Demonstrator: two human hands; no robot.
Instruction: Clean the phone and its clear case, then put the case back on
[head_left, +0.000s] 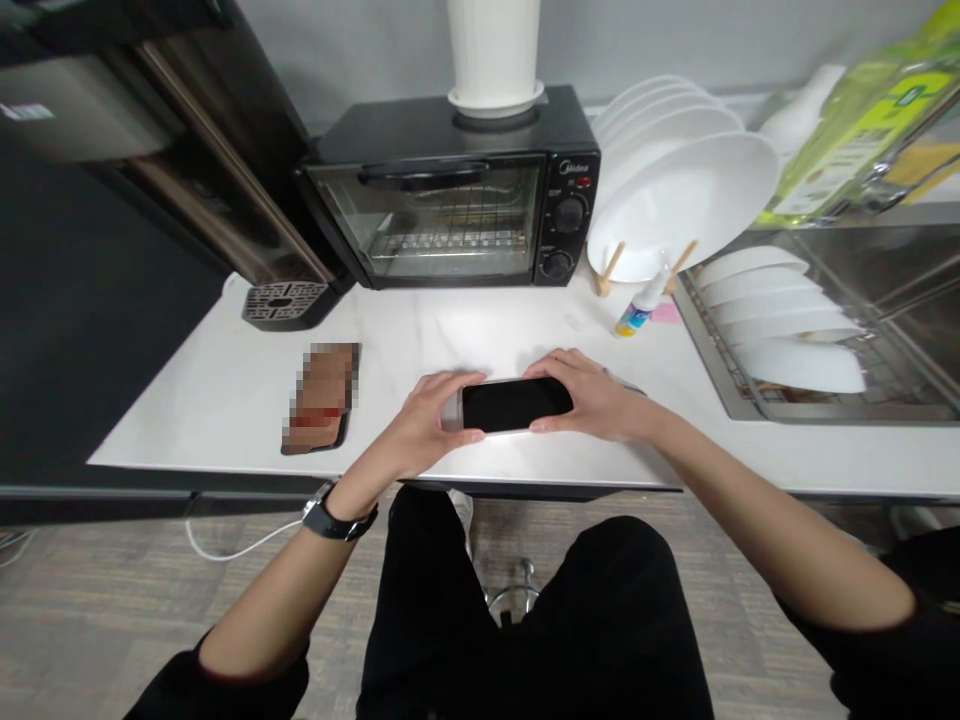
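A phone with a dark screen [514, 405] lies sideways between my hands, on or just above the white countertop [420, 325]. My left hand [435, 420] grips its left end, thumb on the near edge and fingers on the far edge. Its right end is in my right hand [574, 397], held the same way, with that end partly covered. To the left on the counter is another flat, phone-shaped object [321, 397], its surface pixelated. A small spray bottle [637, 312] with a blue and yellow label stands beyond my right hand.
A black toaster oven [450, 215] carrying a white pot [495, 55] stands at the back. Left of it is a dark dispenser [283, 303]. White plates [686, 200] stand in a rack on the right, beside a sink [739, 400] with stacked bowls [806, 365] and a green bottle [862, 140].
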